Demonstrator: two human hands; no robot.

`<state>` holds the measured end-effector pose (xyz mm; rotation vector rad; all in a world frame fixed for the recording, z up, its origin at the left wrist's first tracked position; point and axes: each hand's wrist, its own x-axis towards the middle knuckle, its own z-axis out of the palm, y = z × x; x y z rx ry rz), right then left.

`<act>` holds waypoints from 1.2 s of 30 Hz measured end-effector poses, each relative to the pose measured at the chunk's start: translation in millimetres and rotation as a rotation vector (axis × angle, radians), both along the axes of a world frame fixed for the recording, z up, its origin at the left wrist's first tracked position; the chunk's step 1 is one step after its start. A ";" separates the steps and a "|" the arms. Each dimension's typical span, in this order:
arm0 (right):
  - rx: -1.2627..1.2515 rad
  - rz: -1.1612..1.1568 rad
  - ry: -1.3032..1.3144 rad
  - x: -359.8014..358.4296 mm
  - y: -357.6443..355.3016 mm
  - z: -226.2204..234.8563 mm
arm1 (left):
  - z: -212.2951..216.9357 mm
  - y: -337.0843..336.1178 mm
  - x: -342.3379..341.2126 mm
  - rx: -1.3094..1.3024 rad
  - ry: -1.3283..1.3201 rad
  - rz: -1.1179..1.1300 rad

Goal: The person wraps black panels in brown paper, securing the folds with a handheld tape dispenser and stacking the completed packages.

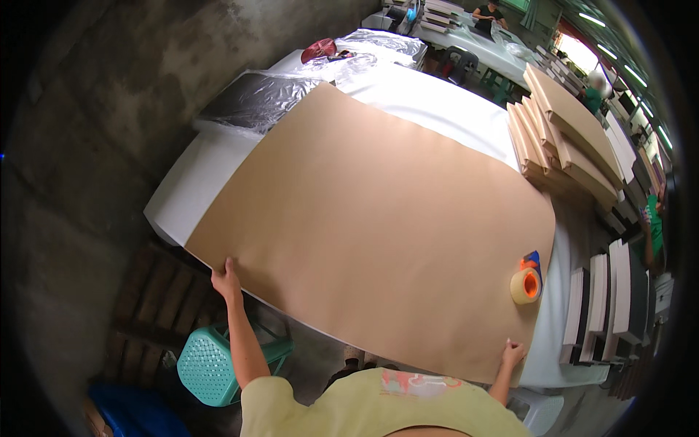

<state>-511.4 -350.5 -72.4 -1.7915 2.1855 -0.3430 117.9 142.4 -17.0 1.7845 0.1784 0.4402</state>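
A large sheet of brown paper (pixel 378 226) lies spread over the white-covered table in front of me. My left hand (pixel 227 280) grips its near left edge, thumb on top and the other fingers hidden underneath. Close to the sheet's near right corner, my right hand (pixel 513 353) rests on the paper with its fingers curled in. What those fingers hold, if anything, is hidden. A tape dispenser (pixel 535 259) with a blue part and a roll of tape (pixel 518 288) on an orange core sits on the paper beyond my right hand.
Brown-wrapped flat packages (pixel 575 138) are stacked at the far right, with thick dark-and-white boards (pixel 608 302) nearer. Plastic-wrapped dark stacks (pixel 266 98) stand at the far left. A green stool (pixel 207 368) is beside my left arm. Other people work in the background.
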 end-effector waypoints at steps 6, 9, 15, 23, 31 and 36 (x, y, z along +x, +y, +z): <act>-0.285 -0.070 0.264 62.2 42.8 23.0 | -17.3 45.7 -37.8 0.361 0.041 0.108; -0.351 -0.037 0.233 45.9 43.4 7.8 | -12.4 29.0 -29.2 0.167 -0.017 0.013; -0.522 -0.251 0.071 66.4 63.3 14.6 | -10.8 33.9 -15.7 0.468 0.122 0.044; -0.866 0.090 -0.419 274.4 113.3 82.6 | 8.8 91.8 157.9 -0.241 0.091 -0.051; -0.140 0.706 -0.828 642.1 263.6 160.0 | 1.5 20.2 379.1 -0.923 0.587 -0.587; 0.332 0.892 -1.006 817.6 315.1 214.1 | -2.7 25.9 516.6 -0.590 0.459 -0.333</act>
